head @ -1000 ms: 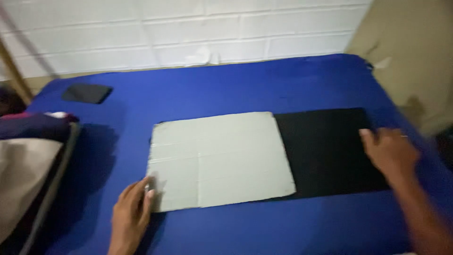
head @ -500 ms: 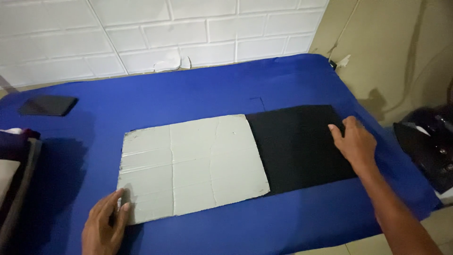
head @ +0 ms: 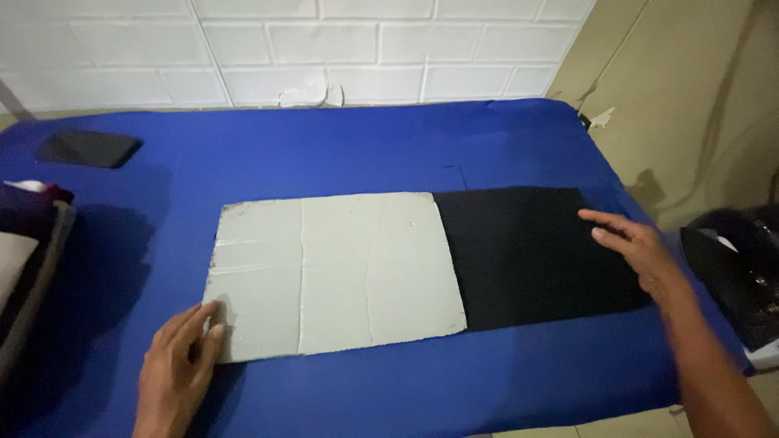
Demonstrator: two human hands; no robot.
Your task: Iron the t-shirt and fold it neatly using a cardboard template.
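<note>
A pale grey cardboard sheet [head: 333, 272] lies flat on the blue-covered table [head: 341, 154], overlapping the left part of a black cloth [head: 531, 251] spread to its right. My left hand [head: 177, 365] rests with fingers apart on the cardboard's near left corner. My right hand [head: 637, 247] lies flat, fingers spread, on the right edge of the black cloth. Neither hand grips anything.
A dark flat phone-like object [head: 88, 148] lies at the table's far left. A stack of folded cloth [head: 24, 251] sits at the left edge. A black bag [head: 734, 268] stands on the floor to the right. A white brick wall [head: 284, 49] runs behind.
The view has shifted, so the cardboard and cloth appear more central. My right hand stays at the cloth's right edge and my left hand stays at the cardboard's near left corner.
</note>
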